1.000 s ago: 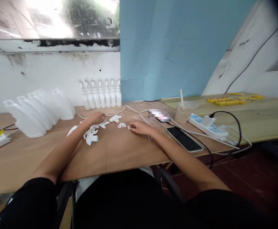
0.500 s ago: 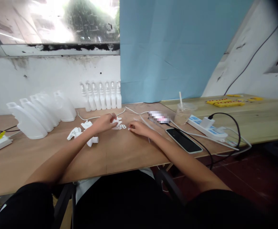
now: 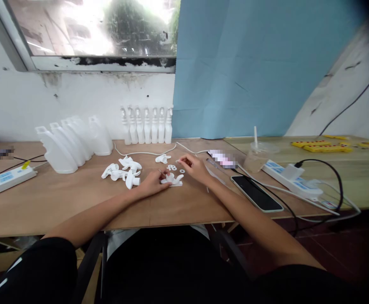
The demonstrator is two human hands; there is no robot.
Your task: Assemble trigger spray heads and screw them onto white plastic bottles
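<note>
My left hand is closed on a white trigger spray head, which it holds low at the tabletop. My right hand is pinched just beyond it, with a small white piece at its fingertips, too small to make out fully; it looks like a washer. Flat white washers lie between the two hands, and a single washer sits nearer my right hand. Another spray head lies behind them. To the left is a loose pile of white spray heads.
White bottles stand at the back left, beside a row of spray bottles. On the right are a phone, a power strip, cables and a plastic cup. Another power strip lies at far left.
My left hand has come toward me from the back of the table, now with a spray head in its grip. My right hand remains pinched near the washers. The view has turned slightly left.
</note>
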